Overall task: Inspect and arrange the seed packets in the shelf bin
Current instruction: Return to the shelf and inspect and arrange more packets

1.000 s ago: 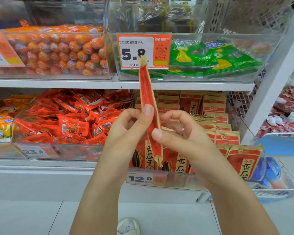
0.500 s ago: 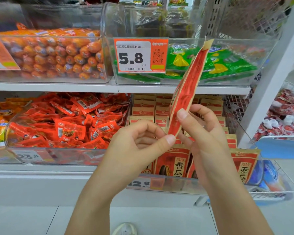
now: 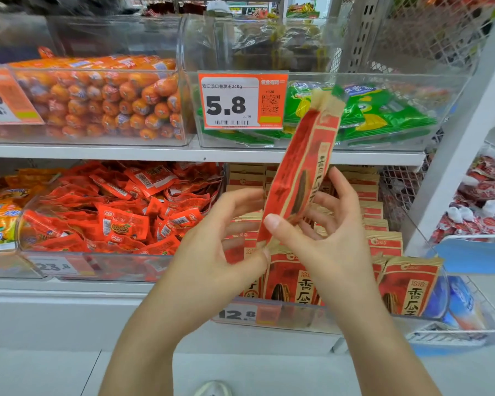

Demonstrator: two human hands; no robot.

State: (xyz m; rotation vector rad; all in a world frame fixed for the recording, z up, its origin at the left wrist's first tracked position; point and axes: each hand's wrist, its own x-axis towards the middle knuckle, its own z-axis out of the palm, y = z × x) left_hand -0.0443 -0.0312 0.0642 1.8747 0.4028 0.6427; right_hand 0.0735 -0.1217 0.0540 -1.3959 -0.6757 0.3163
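We are holding one seed packet [image 3: 297, 178] up in front of the shelf, above the clear shelf bin [image 3: 297, 317] where the other seed packets [image 3: 406, 284] are standing in rows. Our right hand [image 3: 326, 232] is holding the packet near its bottom, with the thumb on the front and the fingers curled behind it. Our left hand [image 3: 226, 238] is loose and open, with its thumb just touching the packet's bottom edge. The packet is leaning a bit to the right, and its torn-looking tan top is reaching up past the 5.8 price tag [image 3: 242, 101].

To do this step well, we are thinking we should be turning the packet slowly, looking at the front, the back and the top seal. We should be gripping softly so the seeds inside are not getting crushed. If it looks fine, we are guessing the best spot is upright in the front row, facing the same way as the rest
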